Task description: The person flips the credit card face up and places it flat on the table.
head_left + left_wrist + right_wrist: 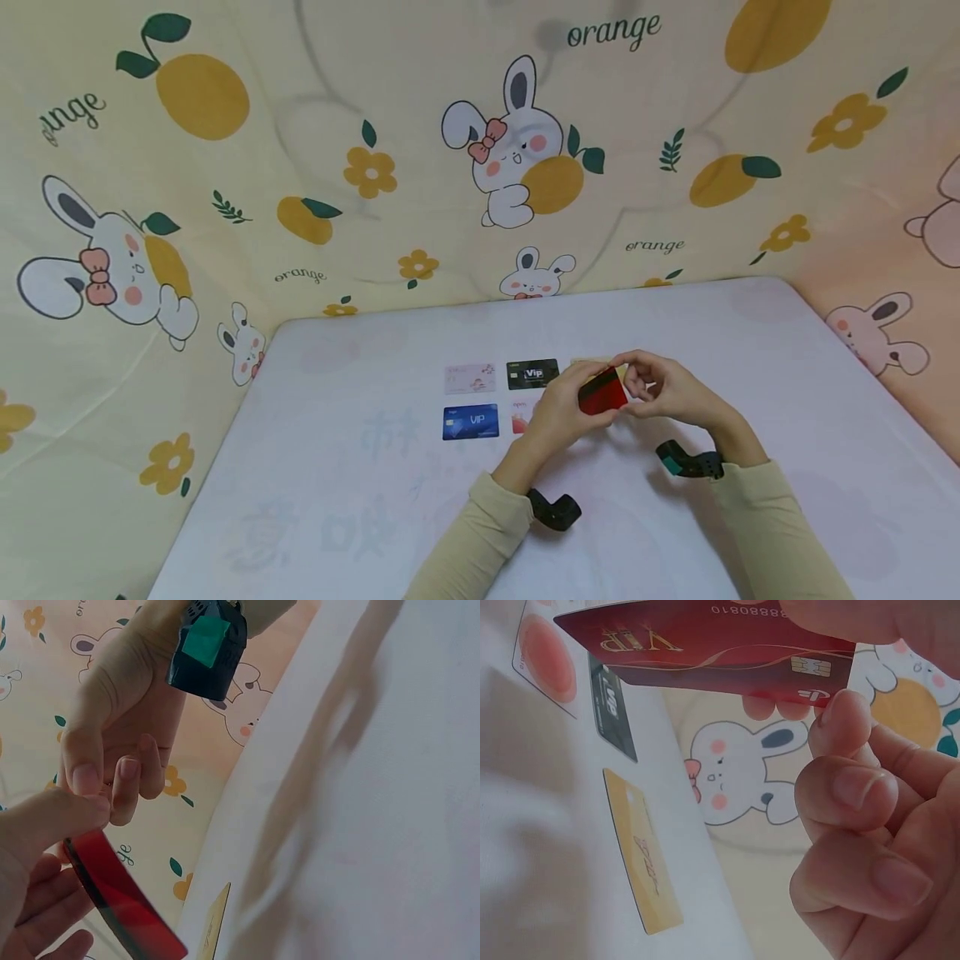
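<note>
Above the white table, my left hand holds a red VIP card between thumb and fingers, with its dark-striped back showing in the head view. My right hand pinches the same card at its right end, thumb at the lower corner and index finger at the upper one. In the right wrist view the card's front shows gold VIP lettering and a chip. Behind the hands lies a gold card, mostly covered in the head view. A white card with a red print is partly hidden by my left hand.
Left of the hands, a pale pink card and a black Vip card lie in a back row. A blue VIP card lies in front of the pink one. A printed rabbit-and-orange cloth hangs behind the table.
</note>
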`<state>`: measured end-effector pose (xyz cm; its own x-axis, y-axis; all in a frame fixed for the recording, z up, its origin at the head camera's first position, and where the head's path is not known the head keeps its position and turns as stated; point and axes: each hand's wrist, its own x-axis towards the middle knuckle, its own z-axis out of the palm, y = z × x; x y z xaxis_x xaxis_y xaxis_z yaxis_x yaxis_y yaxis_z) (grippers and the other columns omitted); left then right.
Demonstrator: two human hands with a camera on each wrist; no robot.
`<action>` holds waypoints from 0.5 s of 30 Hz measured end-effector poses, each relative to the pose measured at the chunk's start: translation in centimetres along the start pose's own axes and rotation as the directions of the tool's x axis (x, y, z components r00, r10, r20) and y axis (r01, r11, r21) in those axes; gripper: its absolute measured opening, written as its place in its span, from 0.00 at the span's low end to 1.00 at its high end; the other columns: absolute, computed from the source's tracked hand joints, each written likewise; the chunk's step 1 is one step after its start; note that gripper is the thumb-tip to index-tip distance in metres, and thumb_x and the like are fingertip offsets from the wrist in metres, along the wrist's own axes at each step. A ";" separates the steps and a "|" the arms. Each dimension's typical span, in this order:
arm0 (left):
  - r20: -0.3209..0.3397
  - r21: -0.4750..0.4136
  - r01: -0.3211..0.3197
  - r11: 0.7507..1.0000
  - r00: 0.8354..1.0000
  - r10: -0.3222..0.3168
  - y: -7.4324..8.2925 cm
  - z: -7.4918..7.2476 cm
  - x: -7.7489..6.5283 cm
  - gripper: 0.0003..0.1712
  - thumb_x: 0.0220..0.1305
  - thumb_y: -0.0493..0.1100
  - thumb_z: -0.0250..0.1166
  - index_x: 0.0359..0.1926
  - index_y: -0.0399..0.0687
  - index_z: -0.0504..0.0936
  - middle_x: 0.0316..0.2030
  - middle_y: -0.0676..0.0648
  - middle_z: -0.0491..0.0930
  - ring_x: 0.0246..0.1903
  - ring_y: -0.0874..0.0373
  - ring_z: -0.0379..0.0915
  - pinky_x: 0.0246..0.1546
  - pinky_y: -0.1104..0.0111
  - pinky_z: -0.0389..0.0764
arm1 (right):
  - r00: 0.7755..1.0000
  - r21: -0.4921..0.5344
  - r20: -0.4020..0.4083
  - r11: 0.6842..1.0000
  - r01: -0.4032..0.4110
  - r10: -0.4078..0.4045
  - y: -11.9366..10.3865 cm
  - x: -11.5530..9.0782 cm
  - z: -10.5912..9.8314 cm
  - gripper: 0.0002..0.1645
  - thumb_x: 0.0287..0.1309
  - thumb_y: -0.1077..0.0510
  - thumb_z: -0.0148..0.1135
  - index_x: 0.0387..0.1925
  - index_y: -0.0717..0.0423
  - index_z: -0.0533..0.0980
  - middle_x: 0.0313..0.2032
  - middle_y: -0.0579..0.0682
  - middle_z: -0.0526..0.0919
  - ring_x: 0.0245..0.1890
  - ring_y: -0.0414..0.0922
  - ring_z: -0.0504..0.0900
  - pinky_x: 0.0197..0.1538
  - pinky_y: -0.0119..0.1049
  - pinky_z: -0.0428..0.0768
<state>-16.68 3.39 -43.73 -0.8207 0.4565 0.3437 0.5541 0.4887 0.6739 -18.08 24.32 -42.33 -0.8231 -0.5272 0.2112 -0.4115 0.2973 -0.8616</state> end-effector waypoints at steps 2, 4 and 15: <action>-0.002 -0.015 0.000 1.000 1.000 0.000 0.1 0.0 0.0 0.34 0.55 0.42 0.72 0.63 0.50 0.72 0.60 0.49 0.76 0.56 0.55 0.76 0.55 0.72 0.78 | 1.000 0.002 0.000 1.000 0.001 -0.001 -0.1 0.0 -0.1 0.31 0.43 0.72 0.70 0.52 0.69 0.69 0.24 0.49 0.69 0.23 0.41 0.68 0.23 0.30 0.67; -0.011 -0.023 -0.005 1.000 1.000 0.004 0.2 0.0 0.0 0.34 0.55 0.43 0.72 0.63 0.50 0.72 0.60 0.49 0.76 0.56 0.56 0.76 0.54 0.73 0.79 | 1.000 0.007 0.002 1.000 0.001 -0.001 -0.1 0.0 -0.1 0.31 0.43 0.73 0.69 0.52 0.69 0.69 0.24 0.48 0.69 0.23 0.41 0.68 0.23 0.30 0.67; -0.062 -0.118 -0.041 0.992 0.997 0.033 -0.1 0.0 0.0 0.34 0.53 0.41 0.73 0.62 0.44 0.73 0.58 0.45 0.78 0.57 0.55 0.76 0.54 0.67 0.80 | 1.000 0.123 0.006 0.992 0.001 -0.001 0.1 -0.1 0.0 0.34 0.46 0.72 0.69 0.56 0.70 0.67 0.26 0.46 0.70 0.25 0.39 0.70 0.22 0.29 0.71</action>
<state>-16.70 3.31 -43.80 -0.8089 0.4252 0.4061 0.5665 0.3785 0.7320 -18.08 24.39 -42.48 -0.8202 -0.5324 0.2095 -0.3608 0.1971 -0.9116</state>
